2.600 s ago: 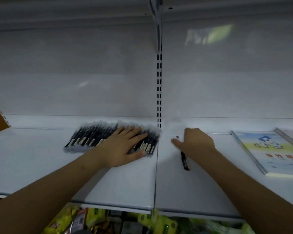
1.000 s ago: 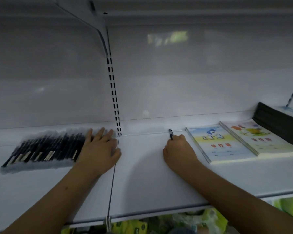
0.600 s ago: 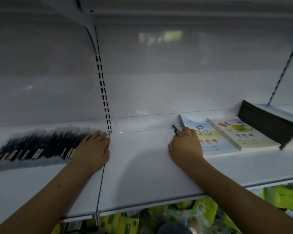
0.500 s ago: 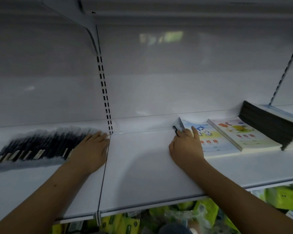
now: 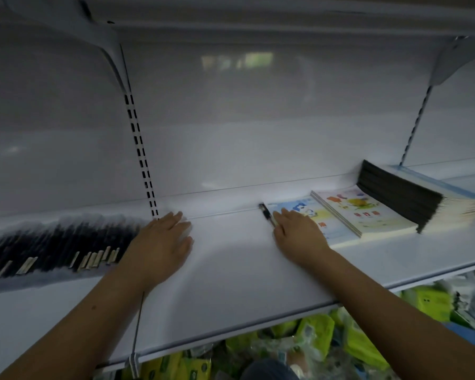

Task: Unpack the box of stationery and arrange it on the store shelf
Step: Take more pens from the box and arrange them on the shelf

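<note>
A long row of black pens (image 5: 52, 242) lies on the white shelf (image 5: 231, 270) at the left. My left hand (image 5: 162, 242) rests flat at the row's right end, fingers straight, over the seam between shelf boards. A single black pen (image 5: 266, 213) lies against the left edge of a blue picture booklet (image 5: 307, 209). My right hand (image 5: 299, 237) lies flat with its fingers spread on that booklet, and its inner edge touches the pen.
A second booklet (image 5: 362, 212) with a yellow picture lies right of the blue one. A slanted stack of black-spined notebooks (image 5: 401, 196) stands further right. Slotted uprights (image 5: 140, 149) run up the back wall. Green packets (image 5: 313, 333) fill the shelf below.
My right hand carried the single pen rightward to the blue booklet's edge, then uncurled and flattened. My left hand slid right along the pen row to its end.
</note>
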